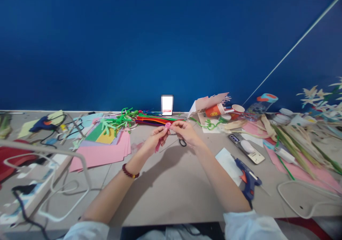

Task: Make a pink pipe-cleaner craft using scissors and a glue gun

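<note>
Above the middle of the table my left hand (158,136) and my right hand (184,130) meet at a small pink pipe cleaner coil (168,125). Fingers of both hands are pinched on it, one from each side. A pink strand hangs below my left fingers. Just behind my hands lies a bundle of coloured pipe cleaners (152,120), mostly red, orange and green. The black handle of a pair of scissors (182,142) shows beside my right hand, its other parts hidden.
A phone (167,105) stands upright against the blue wall. On the left are pink paper sheets (107,151), green pipe cleaner pieces (109,123) and a power strip (40,186). To the right lie a phone (247,149), a blue glue gun (249,179) and a red paper cup (213,110).
</note>
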Available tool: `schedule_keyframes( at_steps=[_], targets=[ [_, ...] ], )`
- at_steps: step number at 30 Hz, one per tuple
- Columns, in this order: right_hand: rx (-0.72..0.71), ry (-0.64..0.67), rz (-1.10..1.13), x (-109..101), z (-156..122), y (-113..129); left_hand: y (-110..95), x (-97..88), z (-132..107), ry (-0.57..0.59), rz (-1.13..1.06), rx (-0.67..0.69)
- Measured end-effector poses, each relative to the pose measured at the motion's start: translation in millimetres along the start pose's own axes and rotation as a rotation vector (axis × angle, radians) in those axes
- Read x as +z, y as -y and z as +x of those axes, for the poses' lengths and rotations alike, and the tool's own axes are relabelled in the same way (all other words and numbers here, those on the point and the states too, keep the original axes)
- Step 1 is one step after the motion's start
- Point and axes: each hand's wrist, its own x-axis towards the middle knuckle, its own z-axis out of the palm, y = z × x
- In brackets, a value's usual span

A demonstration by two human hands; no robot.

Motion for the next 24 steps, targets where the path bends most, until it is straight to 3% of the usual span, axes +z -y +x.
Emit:
schedule_keyframes(
  at_steps=[7,12,24],
  targets=[
    [0.037,-0.015,0.028,-0.1,-0.4,4.0,-0.2,-3.3,-0.3,0.069,-0.018,-0.014],
    [0.068,0.050,0.031,-2.1,0.6,2.6,-3.5,-3.0,-1.4,0.086,-0.005,-0.005],
    [0.053,0.009,-0.002,5.4,0.7,-1.3,-6.1,4.9,-3.2,-0.104,0.186,0.052]
  ],
)
